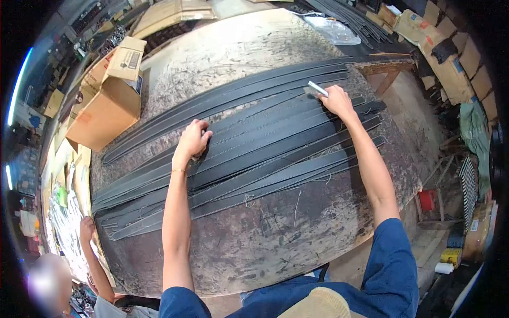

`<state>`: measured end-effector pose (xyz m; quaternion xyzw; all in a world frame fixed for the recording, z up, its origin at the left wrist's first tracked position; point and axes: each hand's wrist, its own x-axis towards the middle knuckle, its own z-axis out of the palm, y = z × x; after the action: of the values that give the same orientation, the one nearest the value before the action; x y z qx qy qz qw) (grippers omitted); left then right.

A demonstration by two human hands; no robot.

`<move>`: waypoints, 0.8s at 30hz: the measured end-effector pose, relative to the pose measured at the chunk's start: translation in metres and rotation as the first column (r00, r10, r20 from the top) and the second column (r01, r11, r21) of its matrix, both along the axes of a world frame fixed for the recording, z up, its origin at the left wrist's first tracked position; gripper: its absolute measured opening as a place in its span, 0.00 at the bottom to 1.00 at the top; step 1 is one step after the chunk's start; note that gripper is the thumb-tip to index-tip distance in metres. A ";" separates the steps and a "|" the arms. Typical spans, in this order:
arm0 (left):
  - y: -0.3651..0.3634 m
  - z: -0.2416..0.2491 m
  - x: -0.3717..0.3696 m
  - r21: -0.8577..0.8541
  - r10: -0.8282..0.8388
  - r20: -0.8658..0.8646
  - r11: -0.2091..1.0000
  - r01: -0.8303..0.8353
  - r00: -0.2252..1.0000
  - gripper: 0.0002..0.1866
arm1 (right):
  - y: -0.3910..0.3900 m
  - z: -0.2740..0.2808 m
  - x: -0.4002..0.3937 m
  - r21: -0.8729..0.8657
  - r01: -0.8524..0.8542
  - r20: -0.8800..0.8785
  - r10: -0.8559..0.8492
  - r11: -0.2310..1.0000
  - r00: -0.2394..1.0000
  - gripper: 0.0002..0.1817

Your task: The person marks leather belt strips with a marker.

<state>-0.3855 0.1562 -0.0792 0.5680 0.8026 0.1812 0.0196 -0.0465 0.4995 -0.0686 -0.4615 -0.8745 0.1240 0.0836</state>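
Spanning the middle of the frame, one worn table [249, 259]; across it, from lower left to upper right, a broad band of black strips [254, 143], most side by side, some overlapping; a separate group runs along the upper edge, parted from the main band by a narrow gap.

Progress, as judged: laying out lengthwise looks largely done; evening up looks incomplete, since the ends at right are staggered and the lower strips fan apart at left; whether any strip has been cut or marked, cannot tell.

Counts: table, 1; strips, more than ten, overlap prevents an exact figure; open cardboard box [106, 116], 1, upper left on the table; clear plastic bag [334, 31], 1, top right; person's hands, 2; co-worker's hand [87, 230], 1 visible, lower left, at the table's edge; pale stick [318, 89], 1; loose threads [298, 209], at least 2, below the band.

Hands: right hand [337, 102], upper right of centre, grasping the pale stick over the strips, its tip pointing to upper left; left hand [193, 142], left of centre, on the upper part of the main band, fingers bent; whether it grips anything beneath the palm, cannot tell.
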 end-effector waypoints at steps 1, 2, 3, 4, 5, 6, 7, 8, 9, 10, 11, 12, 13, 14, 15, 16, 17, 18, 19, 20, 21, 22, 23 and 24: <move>0.003 -0.003 -0.007 -0.039 0.043 0.075 0.998 -0.040 0.996 0.14 | -0.001 0.005 0.002 0.008 0.002 -0.012 -0.002 1.000 1.000 0.20; 0.005 0.006 -0.004 -0.084 0.090 0.151 0.993 -0.078 0.984 0.14 | -0.003 0.008 0.003 -0.035 0.017 -0.021 -0.018 0.999 1.000 0.20; 0.009 0.018 -0.004 -0.219 0.057 0.165 0.975 -0.020 0.985 0.15 | -0.004 0.010 0.005 -0.078 0.031 -0.025 -0.033 0.996 0.999 0.20; 0.008 0.023 0.001 -0.213 0.056 0.161 0.977 -0.021 0.985 0.15 | -0.010 0.007 0.005 0.044 0.054 -0.057 -0.051 0.998 0.997 0.20; 0.005 0.026 0.011 -0.170 0.058 0.064 0.984 -0.046 0.996 0.14 | -0.012 0.005 0.006 0.066 0.029 -0.157 -0.018 0.997 0.987 0.20; 0.002 0.030 0.022 -0.125 0.063 -0.038 0.990 -0.067 0.997 0.14 | -0.014 0.007 0.006 0.089 0.007 -0.259 0.016 0.996 0.966 0.19; -0.006 0.033 0.035 -0.009 0.066 -0.071 0.998 -0.067 0.995 0.11 | -0.014 0.009 0.005 0.026 -0.032 -0.308 0.038 0.999 0.951 0.26; -0.013 0.029 0.041 0.058 0.079 -0.127 0.996 -0.073 0.989 0.09 | -0.018 0.009 0.002 0.020 -0.031 -0.317 0.036 0.999 0.948 0.26; -0.021 0.030 0.049 0.093 0.066 -0.139 0.994 -0.054 0.988 0.08 | -0.025 0.007 -0.001 0.013 -0.095 -0.426 0.091 0.995 0.900 0.31; -0.031 0.032 0.057 0.129 0.055 -0.147 0.991 -0.036 0.988 0.08 | -0.031 0.004 0.000 0.013 -0.159 -0.525 0.142 0.987 0.839 0.37; -0.040 0.034 0.066 0.123 0.059 -0.148 0.992 -0.040 0.987 0.08 | -0.015 -0.021 -0.005 0.096 -0.260 -0.568 0.267 0.961 0.779 0.44; -0.048 0.039 0.074 0.178 0.050 -0.161 0.984 -0.020 0.986 0.08 | -0.024 -0.005 -0.002 0.097 -0.267 -0.570 0.274 0.959 0.774 0.44; -0.057 0.045 0.082 0.231 0.043 -0.177 0.973 -0.001 0.983 0.08 | -0.033 0.012 0.005 -0.311 -0.344 -0.616 0.088 0.886 0.783 0.43; -0.067 0.054 0.093 0.205 0.058 -0.197 0.979 -0.017 0.979 0.07 | -0.047 0.027 0.009 -0.654 -0.393 -0.579 -0.094 0.646 0.810 0.42; -0.076 0.059 0.102 0.201 0.064 -0.208 0.979 -0.022 0.976 0.07 | -0.059 0.029 0.012 -0.682 -0.449 -0.624 -0.140 0.577 0.768 0.43; -0.087 0.064 0.112 0.192 0.070 -0.217 0.981 -0.028 0.974 0.07 | -0.074 0.029 0.019 -0.681 -0.461 -0.629 -0.132 0.568 0.766 0.43; -0.098 0.068 0.121 0.180 0.069 -0.224 0.983 -0.028 0.972 0.07 | -0.092 0.033 0.027 -0.658 -0.608 -0.718 -0.126 0.445 0.685 0.44; -0.107 0.068 0.129 0.167 0.091 -0.254 0.985 -0.049 0.963 0.08 | -0.111 0.037 0.036 -0.603 -0.735 -0.793 -0.136 0.310 0.594 0.46; -0.113 0.071 0.138 0.218 0.073 -0.252 0.976 -0.017 0.965 0.08 | -0.133 0.038 0.042 -0.547 -0.791 -0.837 -0.207 0.274 0.507 0.45; -0.120 0.072 0.149 0.268 0.071 -0.248 0.963 -0.002 0.966 0.09 | -0.158 0.040 0.048 -0.489 -0.842 -0.862 -0.275 0.228 0.426 0.44; -0.128 0.071 0.156 0.277 0.074 -0.259 0.961 0.001 0.963 0.12 | -0.183 0.048 0.055 -0.419 -0.873 -0.898 -0.258 0.249 0.357 0.42; -0.134 0.074 0.164 0.254 0.077 -0.267 0.967 -0.007 0.961 0.15 | -0.201 0.041 0.061 -0.338 -0.899 -0.919 -0.302 0.277 0.253 0.39; -0.138 0.073 0.170 0.249 0.067 -0.263 0.969 0.000 0.963 0.17 | -0.214 0.040 0.064 -0.297 -0.910 -0.921 -0.338 0.289 0.193 0.35; -0.141 0.074 0.177 0.266 0.012 -0.261 0.962 0.060 0.965 0.15 | -0.223 0.035 0.069 -0.250 -0.906 -0.935 -0.327 0.340 0.135 0.31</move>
<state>-0.2084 0.0149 -0.0051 0.5937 0.7589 0.2132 -0.1617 0.0228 0.2768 -0.0332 0.0055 -0.4911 0.8159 0.3053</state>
